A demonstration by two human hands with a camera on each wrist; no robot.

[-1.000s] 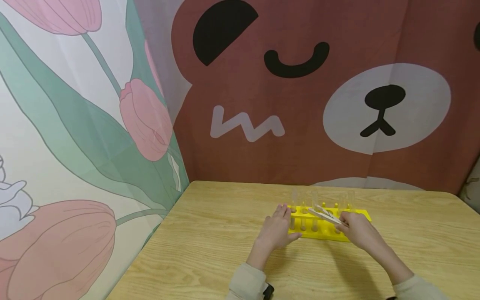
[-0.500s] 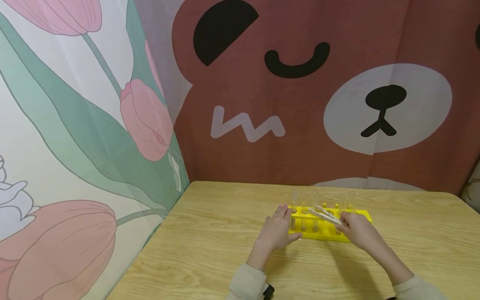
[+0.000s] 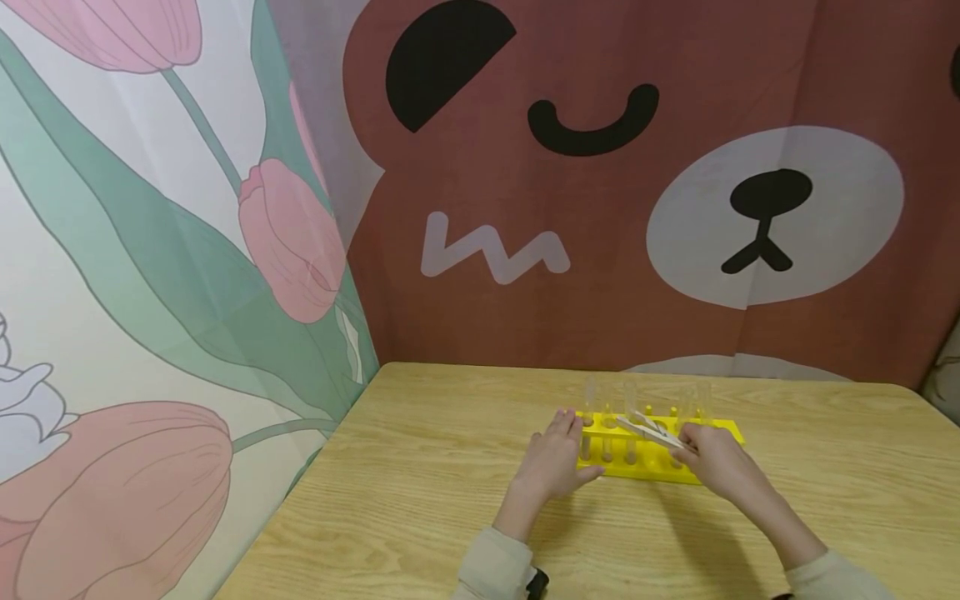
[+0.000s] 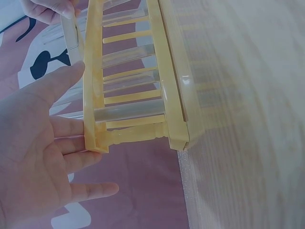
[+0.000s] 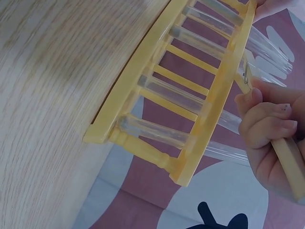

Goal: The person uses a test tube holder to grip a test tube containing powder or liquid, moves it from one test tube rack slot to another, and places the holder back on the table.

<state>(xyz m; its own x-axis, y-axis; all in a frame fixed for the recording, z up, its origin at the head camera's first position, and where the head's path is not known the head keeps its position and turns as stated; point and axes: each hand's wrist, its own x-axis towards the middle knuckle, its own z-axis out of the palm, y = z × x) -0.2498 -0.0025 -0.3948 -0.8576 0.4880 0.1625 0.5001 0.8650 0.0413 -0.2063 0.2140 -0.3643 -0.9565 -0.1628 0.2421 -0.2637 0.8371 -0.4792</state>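
Note:
A yellow test tube rack (image 3: pixel 652 472) stands on the table with several clear test tubes (image 5: pixel 176 93) upright in it, grouped at its left and right ends. My left hand (image 3: pixel 551 467) is at the rack's left end; in the left wrist view its straight fingers (image 4: pixel 74 162) and thumb touch the edge of the top plate. My right hand (image 3: pixel 720 462) grips a wooden test tube clamp (image 3: pixel 652 432) over the rack's right half. The clamp's tip points left and overlaps a tube in the left group in the head view. Part of its handle is hidden in the fist.
The rack stands toward the back right of a wood-grain table (image 3: pixel 420 492). Short yellow pegs (image 3: pixel 672 412) rise at the back of the rack. Behind the table hangs a cloth with a bear print (image 3: pixel 465 333), and a tulip-print cloth (image 3: pixel 150 333) hangs at the left.

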